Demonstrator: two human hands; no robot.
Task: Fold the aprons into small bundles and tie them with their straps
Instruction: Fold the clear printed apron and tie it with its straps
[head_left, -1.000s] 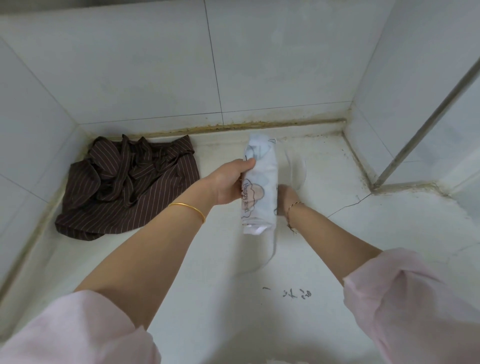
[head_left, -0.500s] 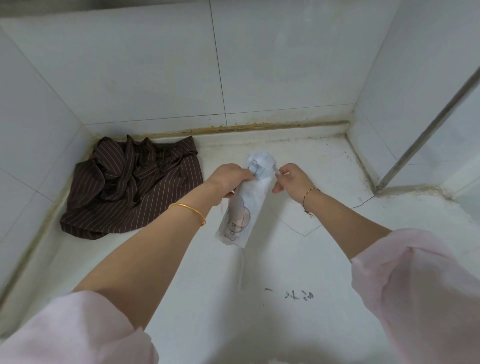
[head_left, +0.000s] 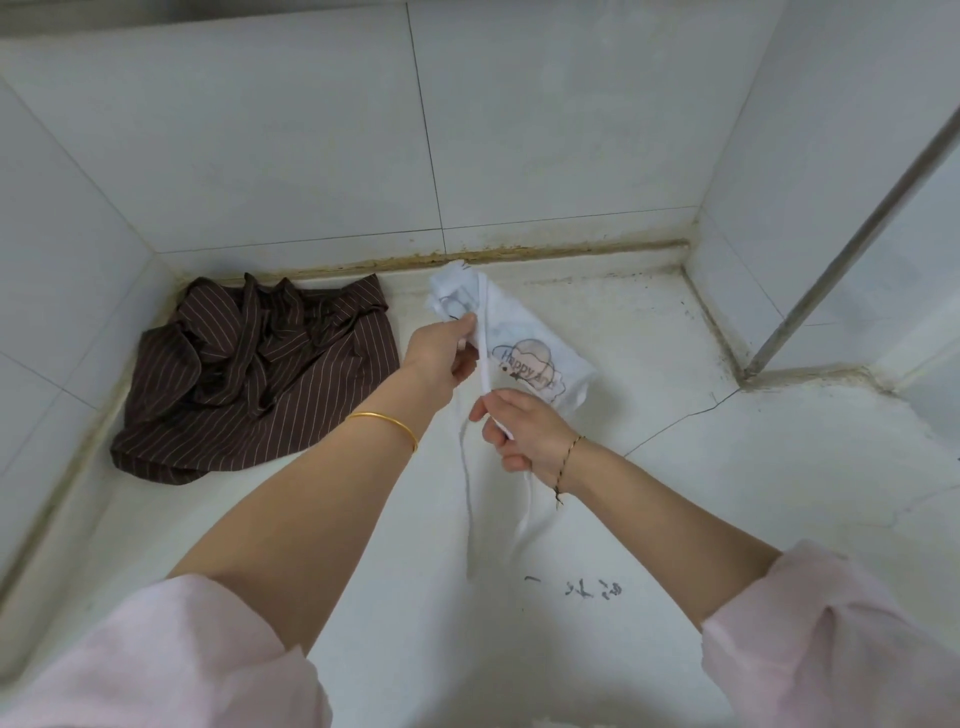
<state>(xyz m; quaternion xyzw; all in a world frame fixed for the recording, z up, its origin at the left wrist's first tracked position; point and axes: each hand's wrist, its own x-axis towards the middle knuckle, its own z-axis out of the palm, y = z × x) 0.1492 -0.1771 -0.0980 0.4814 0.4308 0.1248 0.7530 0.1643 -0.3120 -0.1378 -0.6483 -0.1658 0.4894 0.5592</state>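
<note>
Apron bundle (head_left: 524, 338) now aslant rightward; right hand (head_left: 524, 431) lower on strap (head_left: 483, 364)

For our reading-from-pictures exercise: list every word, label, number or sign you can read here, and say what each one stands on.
"Happy": printed on the white apron, in its cloud-shaped picture; the word after it is too blurred to read.
Dark handwritten marks on the white surface: not readable.
Brown apron and strap: no text.
</note>
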